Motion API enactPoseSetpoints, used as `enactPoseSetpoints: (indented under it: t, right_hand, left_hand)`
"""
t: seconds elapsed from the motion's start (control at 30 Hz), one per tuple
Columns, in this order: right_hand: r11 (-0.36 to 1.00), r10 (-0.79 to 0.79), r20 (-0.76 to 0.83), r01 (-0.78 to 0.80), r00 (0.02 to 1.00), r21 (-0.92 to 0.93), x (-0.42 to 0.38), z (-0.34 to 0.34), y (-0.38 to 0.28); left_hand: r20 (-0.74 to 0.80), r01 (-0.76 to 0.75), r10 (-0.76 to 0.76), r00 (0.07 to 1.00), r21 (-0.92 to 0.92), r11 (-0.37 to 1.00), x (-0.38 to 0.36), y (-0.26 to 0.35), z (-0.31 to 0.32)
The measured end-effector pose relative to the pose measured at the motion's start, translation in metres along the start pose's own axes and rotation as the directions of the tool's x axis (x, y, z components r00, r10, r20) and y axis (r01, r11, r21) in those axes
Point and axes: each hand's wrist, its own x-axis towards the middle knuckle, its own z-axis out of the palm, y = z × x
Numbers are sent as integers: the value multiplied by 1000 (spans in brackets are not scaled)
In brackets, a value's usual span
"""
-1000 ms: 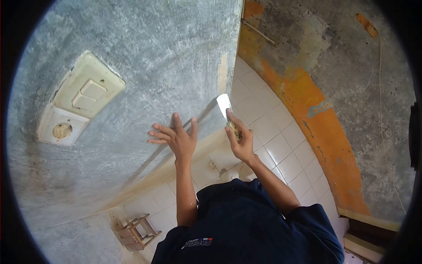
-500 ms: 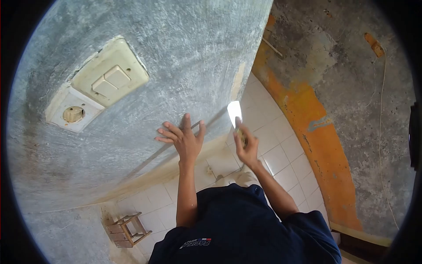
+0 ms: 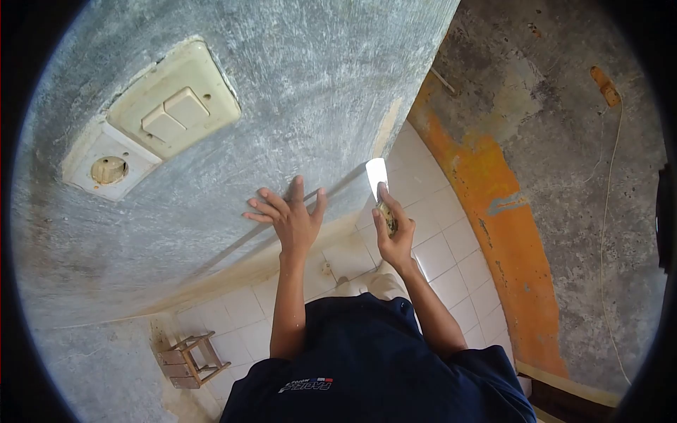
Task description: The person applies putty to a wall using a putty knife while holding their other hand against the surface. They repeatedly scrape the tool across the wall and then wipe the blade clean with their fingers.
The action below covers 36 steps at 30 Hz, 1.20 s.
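My left hand [image 3: 295, 220] rests with spread fingers on the grey wall [image 3: 282, 106], holding nothing. To its right, my right hand [image 3: 396, 229] is closed round the worn handle of a scraper [image 3: 377, 175]. The bright, shiny blade points up the picture and lies by the wall's vertical edge, just below a narrow pale strip [image 3: 386, 129]. Whether the blade touches the wall I cannot tell.
A double light switch [image 3: 175, 113] and a socket [image 3: 110, 169] are set in the wall at upper left. A small wooden stool [image 3: 189, 361] stands at lower left on the tiled floor [image 3: 437, 254]. Another wall [image 3: 564, 176], grey and orange, curves along the right.
The view has shifted slightly, with the switch larger and the stool further left. My right hand and the scraper look sharper, and the blade is turned a little. Both hands keep their hold.
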Motion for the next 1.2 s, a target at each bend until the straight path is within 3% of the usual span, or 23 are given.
enactPoseSetpoints:
  t: [0.17, 0.23, 0.33, 0.37, 0.4, 0.53, 0.73, 0.87, 0.97, 1.07, 1.13, 1.2]
  right_hand:
    - [997, -43, 6, 43, 999, -60, -7, 6, 20]
    - [989, -136, -82, 131, 987, -65, 2, 7, 13]
    - [998, -68, -120, 67, 990, -17, 17, 3, -22]
    - [996, -89, -154, 91, 984, 4, 22, 4, -26]
    - [971, -223, -158, 205, 962, -125, 20, 6, -14]
    - [964, -176, -68, 158, 982, -213, -7, 10, 18]
    - [983, -57, -2, 55, 998, -176, -4, 0, 6]
    - [970, -132, -28, 123, 991, -209, -1, 2, 8]
    - [980, 3, -22, -7, 1000, -196, -1, -1, -5]
    - [982, -46, -29, 40, 999, -182, -3, 2, 2]
    - [953, -185, -59, 165, 981, -254, -5, 5, 15]
    - [965, -166, -81, 145, 983, -219, 5, 4, -5]
  left_hand:
    - [-10, -1, 1, 1000, 40, 999, 6, 3, -2]
    - [-11, 0, 1, 1000, 30, 1000, 6, 0, 1]
    - [22, 10, -10, 1000, 12, 1000, -2, 2, -4]
    - [24, 16, -16, 1000, 9, 1000, 3, 2, -2]
    - [17, 6, -7, 1000, 8, 1000, 4, 1, 0]
    - [-10, -4, 4, 1000, 0, 1000, 3, -1, 2]
    - [3, -17, 17, 1000, 7, 1000, 1, 0, 0]
    - [1, -6, 6, 1000, -6, 1000, 1, -1, 2]
    - [5, -17, 17, 1000, 13, 1000, 3, 0, 0]
    - [-4, -10, 10, 1000, -9, 1000, 1, -1, 1]
    - [-2, -7, 7, 1000, -4, 1000, 1, -2, 1]
    - [14, 6, -6, 1000, 1, 1000, 2, 0, 1]
